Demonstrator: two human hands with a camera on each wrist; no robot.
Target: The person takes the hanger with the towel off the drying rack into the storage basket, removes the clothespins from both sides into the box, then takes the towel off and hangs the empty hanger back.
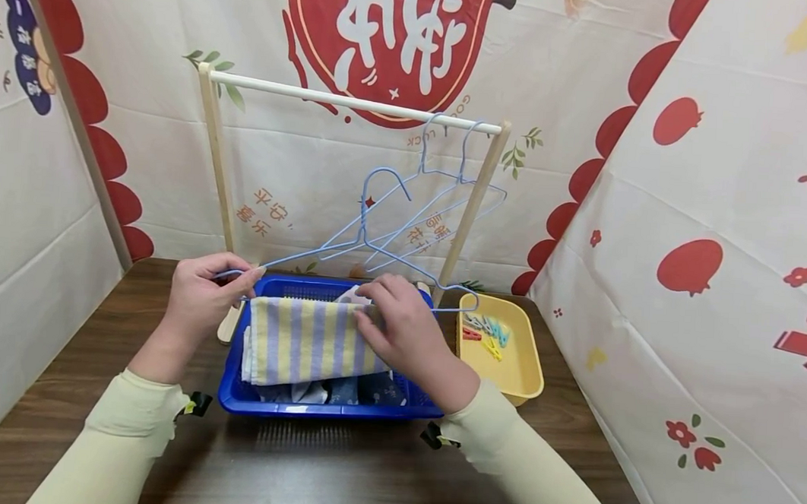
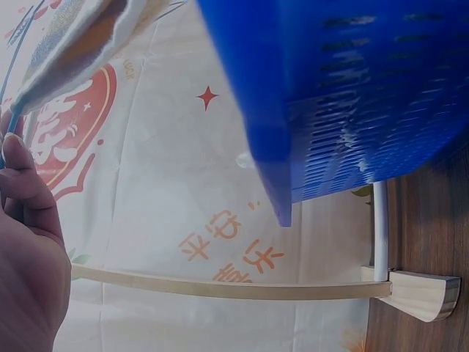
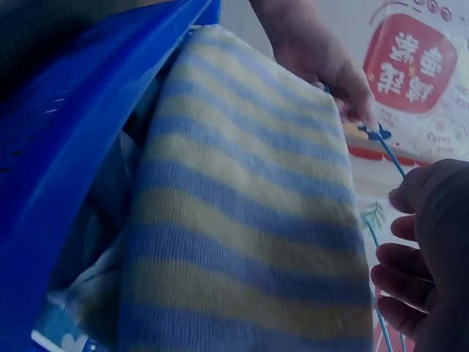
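My left hand (image 1: 203, 291) pinches the left end of a blue wire hanger (image 1: 403, 261). In the left wrist view that hand (image 2: 29, 213) is at the left edge. A yellow-and-lavender striped towel (image 1: 310, 342) lies folded over the hanger's bottom bar, low over the blue basket (image 1: 327, 411). My right hand (image 1: 406, 324) is at the towel's top edge, its fingers loosely bent around the bar. In the right wrist view the right hand's fingers (image 3: 399, 268) lie beside the edge of the towel (image 3: 242, 198), apart from one another.
Behind the basket stands a rack with a white rail (image 1: 350, 101) and wooden posts. Two more blue hangers (image 1: 442, 172) hang at its right end. More cloth (image 1: 344, 390) lies in the basket. To the right, a yellow tray (image 1: 531, 350) holds several clothespins (image 1: 488, 332).
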